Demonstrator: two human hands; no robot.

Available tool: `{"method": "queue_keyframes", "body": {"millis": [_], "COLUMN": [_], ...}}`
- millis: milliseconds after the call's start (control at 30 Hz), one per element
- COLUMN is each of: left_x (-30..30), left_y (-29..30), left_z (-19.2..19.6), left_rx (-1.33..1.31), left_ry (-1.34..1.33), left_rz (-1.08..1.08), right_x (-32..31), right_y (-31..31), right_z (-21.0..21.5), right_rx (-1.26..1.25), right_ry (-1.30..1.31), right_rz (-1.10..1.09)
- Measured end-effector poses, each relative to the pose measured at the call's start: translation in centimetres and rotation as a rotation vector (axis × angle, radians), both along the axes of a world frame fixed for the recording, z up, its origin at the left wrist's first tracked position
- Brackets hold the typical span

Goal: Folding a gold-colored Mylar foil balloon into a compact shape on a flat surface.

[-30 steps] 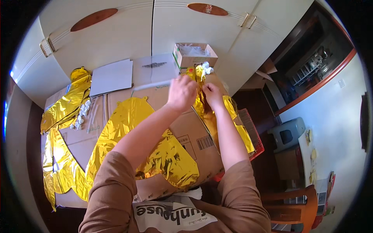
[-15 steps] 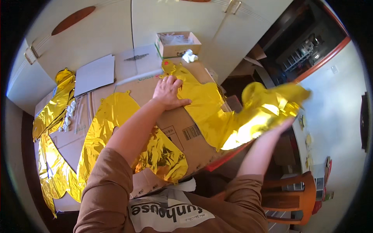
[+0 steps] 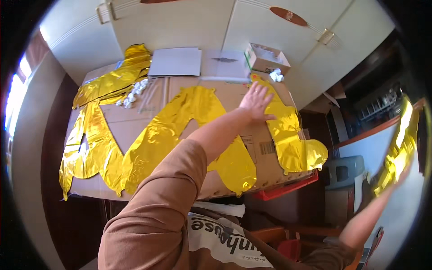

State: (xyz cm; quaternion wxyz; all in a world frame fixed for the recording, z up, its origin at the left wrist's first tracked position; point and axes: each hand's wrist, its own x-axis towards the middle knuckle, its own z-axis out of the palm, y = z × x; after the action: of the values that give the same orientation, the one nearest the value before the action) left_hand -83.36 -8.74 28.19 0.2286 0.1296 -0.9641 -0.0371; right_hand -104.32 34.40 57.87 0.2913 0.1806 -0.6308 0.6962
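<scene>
Upper right, a box (image 3: pixel 268 65) holds whitish pieces (image 3: pixel 268 53). The left hand (image 3: pixel 258 102) lies spread on gold foil (image 3: pixel 286 128); far right, the blurred right hand (image 3: pixel 399 177) grips another foil (image 3: pixel 401 146).

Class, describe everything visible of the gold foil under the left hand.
The gold foil is shiny and creased, like thin metallic film. It lies spread along the right side of the cardboard, its narrower upper end near the open box, its lower end jutting right in a rounded lobe. The left hand, spread open, rests over its upper left edge, hiding part.
</scene>
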Motion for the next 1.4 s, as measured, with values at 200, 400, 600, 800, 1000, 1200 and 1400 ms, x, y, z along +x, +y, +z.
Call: {"method": "queue_keyframes", "body": {"millis": [200, 400, 600, 800, 1000, 1200, 1400], "left_x": [9.8, 23.6, 33.2, 39.2, 43.7, 42.0, 38.7], "left_y": [1.6, 4.4, -0.1, -0.3, -1.4, -3.5, -25.9], "left_z": [4.8, 7.9, 3.7, 5.0, 1.6, 2.1, 4.4], "left_rx": [1.926, 2.115, 2.062, 1.214, 0.477, 0.428, 0.364], "left_ry": [0.568, 0.471, 0.389, -0.118, -0.122, 0.04, 0.14], "left_rz": [-0.412, -0.094, 0.265, 0.104, 0.136, 0.071, 0.409], "right_x": [23.0, 29.2, 31.1, 30.4, 30.5, 30.1, 30.5], "right_y": [-34.2, -49.5, -53.4, -55.0, -54.6, -54.2, -53.5], "right_z": [-7.0, -21.4, -26.9, -30.7, -33.0, -34.1, -32.7], "right_rx": [0.325, 0.476, 0.898, 0.903, 0.922, 0.88, 0.84], "right_ry": [-0.033, 0.059, 0.128, 0.394, 0.432, 0.482, 0.33], "right_rz": [0.417, 0.313, 0.413, 0.286, 0.431, 0.466, 0.544]}}
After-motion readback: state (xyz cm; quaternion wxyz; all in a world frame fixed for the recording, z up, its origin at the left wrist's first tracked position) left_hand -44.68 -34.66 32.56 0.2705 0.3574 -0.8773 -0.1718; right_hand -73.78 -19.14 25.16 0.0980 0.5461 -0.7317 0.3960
